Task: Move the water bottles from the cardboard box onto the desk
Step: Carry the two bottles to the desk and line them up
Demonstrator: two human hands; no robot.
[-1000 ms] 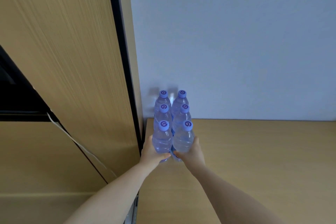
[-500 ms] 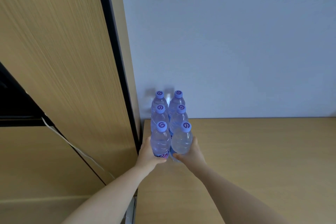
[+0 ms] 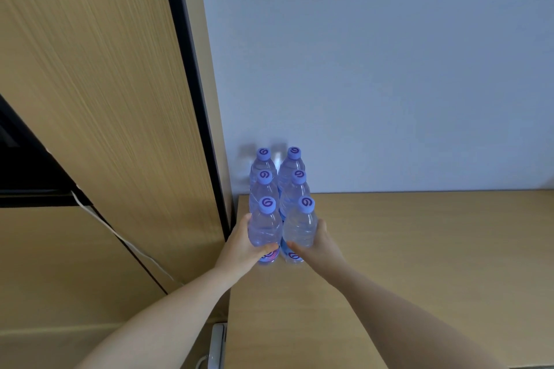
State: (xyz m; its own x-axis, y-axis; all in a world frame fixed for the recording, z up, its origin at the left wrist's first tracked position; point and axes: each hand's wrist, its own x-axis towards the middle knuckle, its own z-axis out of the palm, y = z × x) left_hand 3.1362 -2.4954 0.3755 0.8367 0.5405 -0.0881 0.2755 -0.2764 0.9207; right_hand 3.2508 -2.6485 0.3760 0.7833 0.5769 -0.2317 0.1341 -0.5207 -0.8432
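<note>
Not much has shifted in the last second; both front bottles have only nudged a touch along the desk (image 3: 419, 249); left hand (image 3: 239, 244) wraps the near-left bottle (image 3: 265, 231), right hand (image 3: 319, 244) the near-right bottle (image 3: 300, 228), fingers curled round each; four bottles behind, two rows by the far-left wall; I'd say release comes next.

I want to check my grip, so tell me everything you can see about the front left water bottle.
The front left water bottle is clear plastic with a purple cap bearing a swirl mark and a label low on its body. It stands upright on the desk, nearest the camera in the left column, gripped by the left hand.
</note>
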